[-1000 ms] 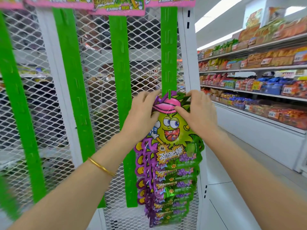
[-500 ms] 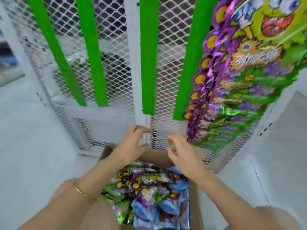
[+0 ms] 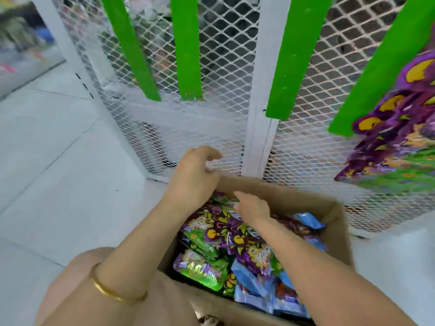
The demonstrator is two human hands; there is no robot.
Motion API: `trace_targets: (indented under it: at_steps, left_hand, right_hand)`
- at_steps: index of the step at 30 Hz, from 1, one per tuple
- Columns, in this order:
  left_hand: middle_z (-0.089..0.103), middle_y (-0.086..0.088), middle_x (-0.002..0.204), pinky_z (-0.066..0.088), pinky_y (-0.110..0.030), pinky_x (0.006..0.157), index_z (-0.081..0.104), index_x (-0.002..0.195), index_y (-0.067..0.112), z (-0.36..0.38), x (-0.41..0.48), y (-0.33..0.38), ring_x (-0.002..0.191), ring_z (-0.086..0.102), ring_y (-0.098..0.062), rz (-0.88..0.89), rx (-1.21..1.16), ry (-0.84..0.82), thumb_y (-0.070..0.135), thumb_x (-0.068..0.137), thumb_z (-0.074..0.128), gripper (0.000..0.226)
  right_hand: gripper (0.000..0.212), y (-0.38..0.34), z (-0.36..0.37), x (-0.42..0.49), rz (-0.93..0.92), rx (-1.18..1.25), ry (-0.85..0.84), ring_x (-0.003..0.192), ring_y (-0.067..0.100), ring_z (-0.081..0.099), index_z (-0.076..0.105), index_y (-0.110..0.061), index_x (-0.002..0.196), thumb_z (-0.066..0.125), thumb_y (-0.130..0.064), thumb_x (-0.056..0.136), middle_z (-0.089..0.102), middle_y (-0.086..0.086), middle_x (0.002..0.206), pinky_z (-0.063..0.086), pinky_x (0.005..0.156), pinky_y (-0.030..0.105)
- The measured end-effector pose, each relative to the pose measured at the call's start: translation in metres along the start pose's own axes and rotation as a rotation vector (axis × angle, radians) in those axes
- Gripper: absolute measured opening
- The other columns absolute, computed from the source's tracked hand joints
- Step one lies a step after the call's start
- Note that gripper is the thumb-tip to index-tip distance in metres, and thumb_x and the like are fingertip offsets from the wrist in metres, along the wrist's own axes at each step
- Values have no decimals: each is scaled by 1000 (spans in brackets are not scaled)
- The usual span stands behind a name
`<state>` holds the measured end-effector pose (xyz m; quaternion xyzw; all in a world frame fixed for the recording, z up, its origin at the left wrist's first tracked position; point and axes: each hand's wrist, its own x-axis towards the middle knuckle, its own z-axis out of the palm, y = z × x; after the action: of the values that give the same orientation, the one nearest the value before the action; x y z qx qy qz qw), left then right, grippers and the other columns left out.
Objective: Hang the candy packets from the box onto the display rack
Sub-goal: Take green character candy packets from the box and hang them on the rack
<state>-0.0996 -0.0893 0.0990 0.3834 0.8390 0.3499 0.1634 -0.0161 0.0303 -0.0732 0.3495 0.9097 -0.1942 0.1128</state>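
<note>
I see my left hand [image 3: 195,177] hovering above the far left corner of the open brown cardboard box [image 3: 334,208], fingers loosely curled and grasping nothing. My right hand [image 3: 253,205] is just beside it, lower and inside the box, fingers reaching forward and relaxed over the purple and green foil candy packets [image 3: 226,231]. I cannot tell whether its fingertips touch them. Below my right forearm lie light blue foil packets [image 3: 254,285], mixed into the same heap. A thin gold bangle [image 3: 106,290] sits on my left wrist. Beyond both hands stands the white metal mesh display rack [image 3: 226,128] with bright green plastic hanging strips [image 3: 292,57] running down it. Far up to the right of my right hand, a bunch of purple and green packets [image 3: 400,137] hangs on the rightmost strip.
</note>
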Motion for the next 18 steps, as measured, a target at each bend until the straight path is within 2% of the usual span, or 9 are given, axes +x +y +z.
trace_targets:
  at_steps: [2,4,7,9,12,13,15,17,18]
  left_hand:
    - [55,2,119,46,-28,88,58,115,20,-3,0,-2,98,58,-16,-49,-42,-4,9,86,55,31]
    - [56,-2,119,48,-38,92,56,117,17,-3,1,-5,104,57,-20,-105,-73,-40,15,88,55,30]
    - [57,-9,115,49,-46,94,50,119,10,2,2,-4,107,59,-29,-276,-142,-149,31,91,53,35]
    - [56,-9,96,52,-47,89,52,104,9,5,0,4,102,62,-34,-424,-207,-194,40,93,49,33]
    - [50,-13,85,52,-48,86,44,110,14,8,-2,22,83,62,-34,-709,-701,-324,48,93,46,38]
    - [52,-16,87,51,-48,84,40,111,14,8,-4,26,80,60,-34,-761,-875,-371,46,93,47,37]
    - [56,-24,101,52,-44,78,44,112,7,12,-9,31,87,61,-36,-739,-1001,-412,29,94,52,30]
    - [59,-22,97,55,-39,72,49,97,0,17,-15,38,83,62,-31,-634,-954,-386,-2,89,51,8]
    - [59,-18,88,56,-34,66,48,92,1,20,-19,42,76,62,-26,-584,-859,-354,-12,86,49,14]
  right_hand:
    - [24,-3,0,-1,35,-113,71,101,26,59,56,-21,105,47,-5,89,65,2,105,41,80,35]
    - [25,-1,-8,-7,35,-168,157,81,26,59,49,-21,79,48,4,81,57,-3,75,36,66,30]
    - [18,11,-27,-23,-13,-156,336,67,22,57,55,-19,73,55,-2,80,58,-4,66,37,54,28]
    - [15,18,-43,-41,-88,-146,493,61,20,60,61,-21,71,64,-7,75,61,-5,61,44,49,28]
    - [16,16,-67,-79,-256,-142,685,53,16,57,62,-24,66,71,-11,68,57,-7,55,46,48,27]
    - [15,13,-74,-91,-315,-140,719,55,15,59,64,-25,69,71,-12,67,60,-8,57,46,50,26]
    - [17,8,-85,-115,-400,-151,726,59,13,61,67,-26,75,71,-15,63,64,-11,63,47,55,24]
    - [17,9,-93,-134,-437,-160,699,62,12,62,68,-27,79,70,-19,65,65,-12,67,48,56,23]
    - [13,12,-97,-141,-451,-145,657,64,12,64,68,-27,81,67,-21,69,67,-12,70,50,56,23]
